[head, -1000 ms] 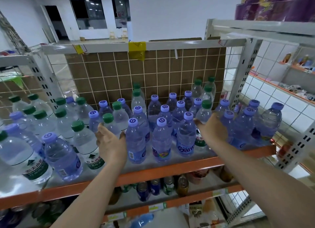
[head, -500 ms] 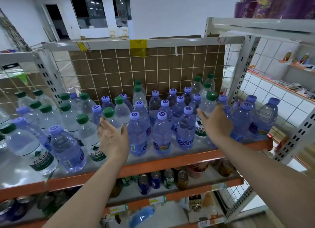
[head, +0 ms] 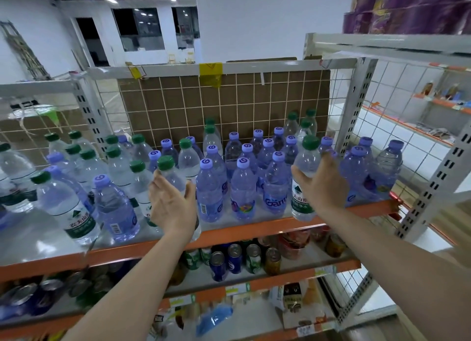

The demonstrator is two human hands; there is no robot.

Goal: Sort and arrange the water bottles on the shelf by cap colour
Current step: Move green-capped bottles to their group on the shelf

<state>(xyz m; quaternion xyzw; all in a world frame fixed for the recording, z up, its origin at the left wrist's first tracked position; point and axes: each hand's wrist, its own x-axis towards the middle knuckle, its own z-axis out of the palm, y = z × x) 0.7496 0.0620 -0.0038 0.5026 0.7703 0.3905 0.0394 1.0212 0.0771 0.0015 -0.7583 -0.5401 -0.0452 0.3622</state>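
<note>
Green-capped bottle (head: 304,177) gripped in right hand (head: 325,185)

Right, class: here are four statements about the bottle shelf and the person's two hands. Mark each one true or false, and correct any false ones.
1. The right hand grips a green-capped bottle. True.
2. The left hand grips a drinks can. False: it is at another green-capped bottle.
3. The shelf's front edge is orange. True.
4. Every bottle cap is purple. False: green caps stand among the purple caps.
</note>
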